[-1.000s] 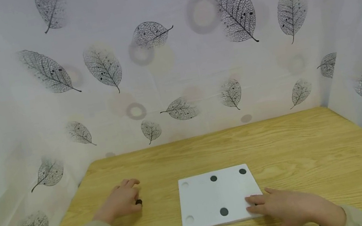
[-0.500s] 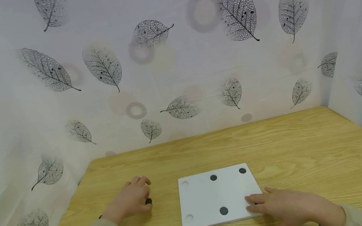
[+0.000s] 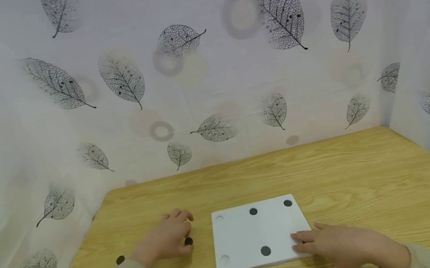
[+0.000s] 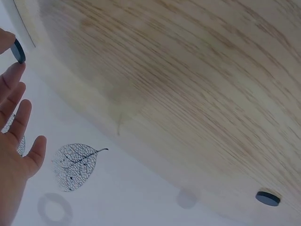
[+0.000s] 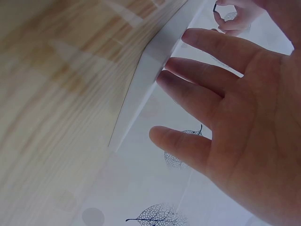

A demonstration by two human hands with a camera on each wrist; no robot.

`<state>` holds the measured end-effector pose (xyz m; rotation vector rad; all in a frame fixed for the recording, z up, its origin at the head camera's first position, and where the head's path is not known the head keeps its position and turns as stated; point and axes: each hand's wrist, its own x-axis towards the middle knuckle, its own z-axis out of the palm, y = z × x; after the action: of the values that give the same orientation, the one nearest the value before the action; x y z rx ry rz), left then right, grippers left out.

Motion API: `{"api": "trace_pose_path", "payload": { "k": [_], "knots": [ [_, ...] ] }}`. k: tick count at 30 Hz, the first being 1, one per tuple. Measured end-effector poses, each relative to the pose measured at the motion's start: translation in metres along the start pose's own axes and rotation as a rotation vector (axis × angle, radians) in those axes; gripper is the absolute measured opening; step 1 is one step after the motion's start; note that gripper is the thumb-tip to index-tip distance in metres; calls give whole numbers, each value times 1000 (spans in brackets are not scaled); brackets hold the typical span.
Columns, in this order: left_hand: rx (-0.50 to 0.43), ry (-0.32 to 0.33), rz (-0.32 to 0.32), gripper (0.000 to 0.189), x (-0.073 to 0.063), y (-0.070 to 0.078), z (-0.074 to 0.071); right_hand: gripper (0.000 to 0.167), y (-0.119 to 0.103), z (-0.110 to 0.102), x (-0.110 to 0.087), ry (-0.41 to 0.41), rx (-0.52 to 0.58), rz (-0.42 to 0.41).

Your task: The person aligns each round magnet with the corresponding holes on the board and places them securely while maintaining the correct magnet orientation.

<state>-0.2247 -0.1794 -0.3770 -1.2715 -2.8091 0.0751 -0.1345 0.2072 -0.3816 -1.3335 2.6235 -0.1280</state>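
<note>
My left hand point(image 3: 168, 236) pinches a small black disc point(image 3: 188, 241) between thumb and forefinger, above the wooden table just left of a white board point(image 3: 238, 236). The left wrist view shows this disc point(image 4: 18, 51) on edge at the fingertips. My right hand point(image 3: 336, 246) rests its straight fingers on the board's lower right corner, partly hiding a dark spot there. Dark discs sit at the board's top middle point(image 3: 253, 211), top right point(image 3: 288, 203) and bottom middle point(image 3: 266, 250). Two shallow round recesses, top left point(image 3: 219, 217) and bottom left point(image 3: 224, 260), show white.
Another black disc point(image 3: 120, 260) lies on the table, left of the left wrist; the left wrist view also has this loose disc point(image 4: 268, 198). A leaf-patterned white curtain point(image 3: 223, 80) hangs behind the wooden table point(image 3: 344, 169) and along both its sides.
My left hand has moved right, towards the board, with the disc in its pinch. A loose disc behind its wrist has come into view. The right hand and board have stayed still.
</note>
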Motion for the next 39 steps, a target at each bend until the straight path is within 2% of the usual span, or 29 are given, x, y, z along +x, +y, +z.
{"api": "trace_pose_path", "payload": {
  "k": [11, 21, 31, 39],
  "knots": [
    [26, -30, 35, 18, 7, 14, 0, 63, 0, -1, 1, -25, 22, 15],
    [18, -15, 73, 18, 11, 25, -1, 63, 0, -1, 1, -19, 22, 5],
    [3, -4, 138, 18, 16, 40, -3, 64, 0, -1, 1, -29, 47, 19],
    [41, -41, 175, 20, 22, 55, -5, 63, 0, -2, 1, -38, 57, 23]
  ]
}}
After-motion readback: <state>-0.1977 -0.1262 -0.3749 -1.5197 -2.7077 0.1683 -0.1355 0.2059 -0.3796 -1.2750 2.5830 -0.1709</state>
